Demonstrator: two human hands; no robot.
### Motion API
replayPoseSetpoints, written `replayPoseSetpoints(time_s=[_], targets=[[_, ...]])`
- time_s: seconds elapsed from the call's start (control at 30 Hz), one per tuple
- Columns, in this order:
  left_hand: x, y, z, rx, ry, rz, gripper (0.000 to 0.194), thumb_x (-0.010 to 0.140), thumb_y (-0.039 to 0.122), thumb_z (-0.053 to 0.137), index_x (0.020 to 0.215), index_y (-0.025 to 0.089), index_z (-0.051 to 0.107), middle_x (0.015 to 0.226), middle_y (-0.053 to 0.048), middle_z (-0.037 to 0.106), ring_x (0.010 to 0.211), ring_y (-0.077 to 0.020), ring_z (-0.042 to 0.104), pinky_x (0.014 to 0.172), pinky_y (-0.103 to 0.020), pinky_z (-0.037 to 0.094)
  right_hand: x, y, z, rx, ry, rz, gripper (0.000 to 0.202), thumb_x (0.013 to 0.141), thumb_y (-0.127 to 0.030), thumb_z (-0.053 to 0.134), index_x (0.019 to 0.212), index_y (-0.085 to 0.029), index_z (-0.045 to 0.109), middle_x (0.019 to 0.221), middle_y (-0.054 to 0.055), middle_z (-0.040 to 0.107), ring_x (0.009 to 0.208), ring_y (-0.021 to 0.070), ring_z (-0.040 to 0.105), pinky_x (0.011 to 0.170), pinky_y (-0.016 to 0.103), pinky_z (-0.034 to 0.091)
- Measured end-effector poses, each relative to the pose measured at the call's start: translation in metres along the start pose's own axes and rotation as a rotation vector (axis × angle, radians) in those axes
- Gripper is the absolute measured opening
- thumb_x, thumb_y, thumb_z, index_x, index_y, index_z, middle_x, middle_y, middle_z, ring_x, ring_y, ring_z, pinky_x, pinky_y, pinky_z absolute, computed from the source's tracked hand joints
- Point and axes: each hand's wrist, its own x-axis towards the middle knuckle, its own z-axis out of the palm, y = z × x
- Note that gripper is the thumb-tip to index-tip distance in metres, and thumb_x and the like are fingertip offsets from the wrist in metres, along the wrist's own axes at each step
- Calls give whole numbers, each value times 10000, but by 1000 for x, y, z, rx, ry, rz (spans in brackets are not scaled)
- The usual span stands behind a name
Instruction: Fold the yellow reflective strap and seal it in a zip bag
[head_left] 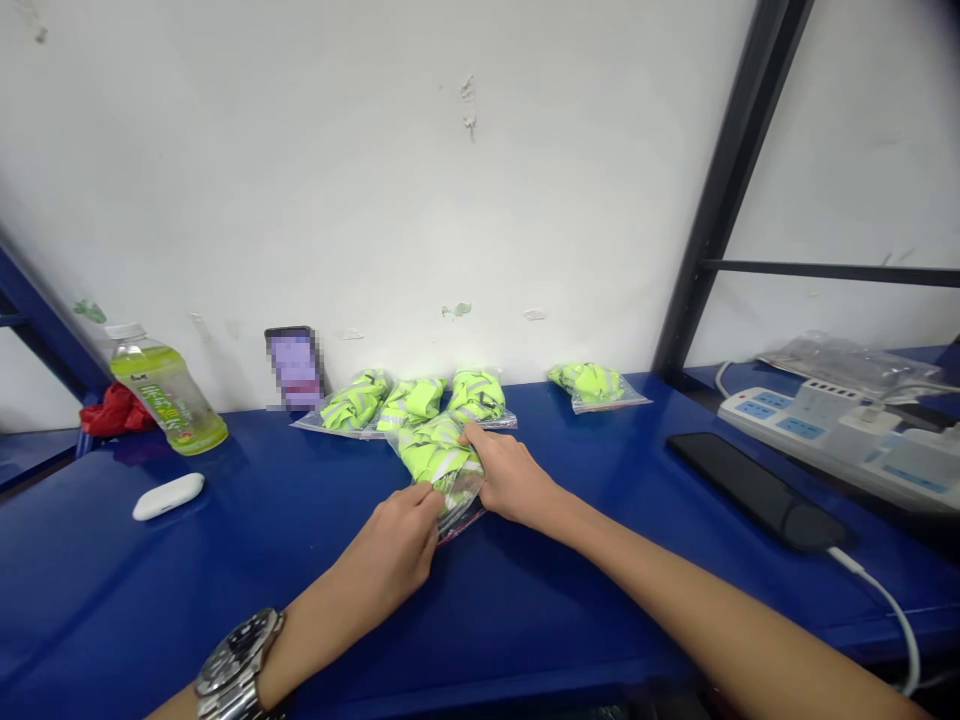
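Between my two hands is a clear zip bag (435,452) packed with a folded neon-yellow garment that has silvery reflective strips. My left hand (401,535) pinches the bag's near left edge, fingers closed. On the bag's right side, my right hand (510,470) grips it with the thumb on top. The bag's zip end points toward me, partly hidden by my fingers. Just behind it lie similar packed bags: one on the left (356,402), a middle one (412,402) and one on the right (478,395).
Another packed bag (592,384) lies by the wall. On the blue table (300,540) are a tilted drink bottle (169,390), a white earbud case (169,496), a propped phone (295,368), a charging phone (757,490) and a power strip (840,430). A red bag (118,412) sits behind the bottle.
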Motion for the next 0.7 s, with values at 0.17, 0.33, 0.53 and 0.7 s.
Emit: replayPoseSetpoints(time_s=[0.17, 0.33, 0.53, 0.7], targets=[[-2, -9, -3, -24, -39, -94, 229, 823, 56, 324, 643, 194, 360, 665, -6, 469, 550, -124, 433, 535, -252, 267, -14, 6, -9, 123, -93, -56, 442, 783, -214, 636, 1171, -191, 424, 847, 44, 613, 721, 196, 579, 567, 241, 299], [5, -11, 3, 28, -29, -179, 261, 774, 48, 376, 570, 192, 298, 578, -7, 455, 527, -127, 425, 535, -271, 218, -17, 4, -4, 118, -104, -46, 544, 731, -354, 736, 1137, -185, 416, 764, 18, 584, 616, 172, 545, 505, 230, 248], [12, -15, 4, 47, -40, -182, 242, 758, 39, 384, 587, 194, 313, 607, -11, 461, 563, -136, 442, 550, -275, 235, -9, 0, 6, -54, -23, 14, 384, 733, -96, 556, 1093, -200, 473, 702, 16, 574, 591, 174, 518, 517, 254, 210], [2, -22, -13, -24, -90, -120, 190, 900, 187, 357, 711, 201, 372, 727, -9, 474, 604, -141, 449, 572, -267, 303, -10, 5, 2, 28, 42, 42, 398, 701, -66, 519, 1074, -203, 538, 703, 13, 593, 598, 156, 515, 531, 249, 245]])
